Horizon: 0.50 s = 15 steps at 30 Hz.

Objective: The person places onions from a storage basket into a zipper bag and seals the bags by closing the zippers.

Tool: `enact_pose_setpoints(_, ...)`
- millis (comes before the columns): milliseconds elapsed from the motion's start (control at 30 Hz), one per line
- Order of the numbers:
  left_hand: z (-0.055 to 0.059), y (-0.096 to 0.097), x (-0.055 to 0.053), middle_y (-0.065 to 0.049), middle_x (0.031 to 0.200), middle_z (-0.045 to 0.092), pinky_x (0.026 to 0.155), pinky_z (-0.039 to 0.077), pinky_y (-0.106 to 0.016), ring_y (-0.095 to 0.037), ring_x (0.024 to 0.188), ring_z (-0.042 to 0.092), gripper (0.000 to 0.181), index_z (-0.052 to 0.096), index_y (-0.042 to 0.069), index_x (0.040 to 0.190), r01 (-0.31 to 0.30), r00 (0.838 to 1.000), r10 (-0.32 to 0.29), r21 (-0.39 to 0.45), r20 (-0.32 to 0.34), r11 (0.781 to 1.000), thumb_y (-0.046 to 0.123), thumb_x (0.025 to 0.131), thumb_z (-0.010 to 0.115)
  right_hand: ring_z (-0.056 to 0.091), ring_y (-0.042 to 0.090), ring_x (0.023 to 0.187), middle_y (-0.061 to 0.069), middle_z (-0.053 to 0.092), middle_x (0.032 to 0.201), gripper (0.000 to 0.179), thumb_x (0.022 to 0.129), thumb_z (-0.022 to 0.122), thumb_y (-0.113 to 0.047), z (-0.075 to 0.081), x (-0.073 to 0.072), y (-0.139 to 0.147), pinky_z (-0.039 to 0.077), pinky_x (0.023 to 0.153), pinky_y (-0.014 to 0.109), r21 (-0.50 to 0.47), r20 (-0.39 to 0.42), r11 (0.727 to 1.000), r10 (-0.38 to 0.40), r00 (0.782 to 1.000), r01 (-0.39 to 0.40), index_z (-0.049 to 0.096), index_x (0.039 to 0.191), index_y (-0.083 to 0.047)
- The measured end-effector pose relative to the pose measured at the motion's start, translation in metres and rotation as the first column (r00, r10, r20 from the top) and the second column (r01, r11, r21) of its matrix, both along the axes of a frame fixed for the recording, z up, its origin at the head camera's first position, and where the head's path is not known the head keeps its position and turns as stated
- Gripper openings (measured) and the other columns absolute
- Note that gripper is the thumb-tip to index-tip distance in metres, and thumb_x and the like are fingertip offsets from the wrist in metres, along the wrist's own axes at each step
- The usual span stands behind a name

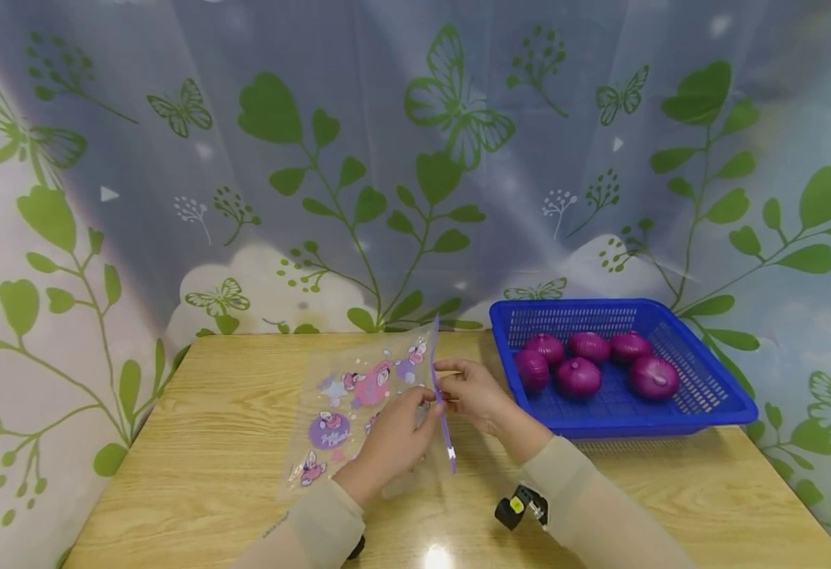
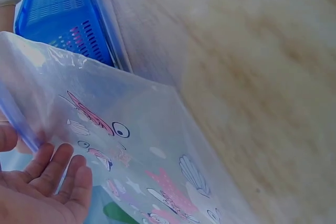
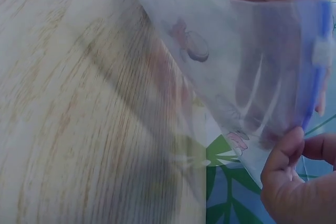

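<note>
A clear zip bag (image 1: 368,387) with pink and purple cartoon prints is held up off the table, its purple zip edge (image 1: 447,431) facing right and a white slider (image 1: 451,453) near the lower end. My left hand (image 1: 394,438) pinches the bag at the zip edge between thumb and fingers, the other fingers lying along its side in the left wrist view. From the other side, my right hand (image 1: 475,397) pinches the same edge. The right wrist view shows its thumb (image 3: 286,150) and forefinger meeting at the blue-looking strip. The bag looks flat, with nothing visible inside.
To the right stands a blue plastic basket (image 1: 707,379) holding several purple onions (image 1: 579,378). Both are on a wooden table (image 1: 209,442). A printed curtain (image 1: 387,158) with leaves and butterflies hangs behind. Near the right wrist is a small black device (image 1: 518,506).
</note>
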State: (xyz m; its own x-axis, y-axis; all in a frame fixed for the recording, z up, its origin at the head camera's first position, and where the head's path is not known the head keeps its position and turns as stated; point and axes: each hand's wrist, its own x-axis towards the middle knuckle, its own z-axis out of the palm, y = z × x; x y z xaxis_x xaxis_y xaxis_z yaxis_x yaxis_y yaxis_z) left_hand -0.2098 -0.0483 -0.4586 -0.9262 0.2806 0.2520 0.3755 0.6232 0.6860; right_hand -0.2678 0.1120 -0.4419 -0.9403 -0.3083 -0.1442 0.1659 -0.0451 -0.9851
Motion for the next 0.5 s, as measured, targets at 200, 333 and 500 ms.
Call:
enact_pose_setpoints(200,0.0027,0.0003,-0.0005,-0.013,0.121,0.065,0.096,0.050,-0.049,-0.033,0.114,0.061,0.030,0.062,0.006,0.121,-0.029,0.999,0.029,0.010,0.014,1.000,0.029,0.105,0.050,0.059,0.010,0.070,0.005,0.062,0.081,0.045,0.092,0.048,0.010,0.0009,-0.0004,0.0004,0.055,0.065,0.021,-0.012,-0.010,1.000,0.026,1.000,-0.027,0.040,0.136,0.017)
enact_pose_setpoints(333,0.0049,0.0000,-0.0007,-0.013,0.121,0.065,0.092,0.053,-0.047,-0.032,0.111,0.062,0.027,0.063,0.007,0.121,-0.050,0.998,0.050,0.014,0.027,0.999,0.023,0.104,0.050,0.059,0.010,0.069,0.004,0.062,0.080,0.048,0.090,0.049,0.009,0.0031,0.0004,0.0003,0.055,0.065,0.021,0.002,-0.018,1.000,0.031,0.999,-0.031,0.040,0.137,0.017)
enact_pose_setpoints(500,0.0076,-0.0012,-0.0010,-0.010,0.117,0.067,0.087,0.056,-0.044,-0.028,0.105,0.065,0.022,0.064,0.010,0.118,-0.083,0.996,0.082,0.013,0.034,0.996,0.020,0.101,0.053,0.060,0.011,0.070,0.004,0.062,0.081,0.046,0.090,0.049,0.009,0.0058,0.0024,0.0003,0.055,0.066,0.022,0.015,-0.020,0.999,0.041,0.999,-0.041,0.042,0.135,0.016)
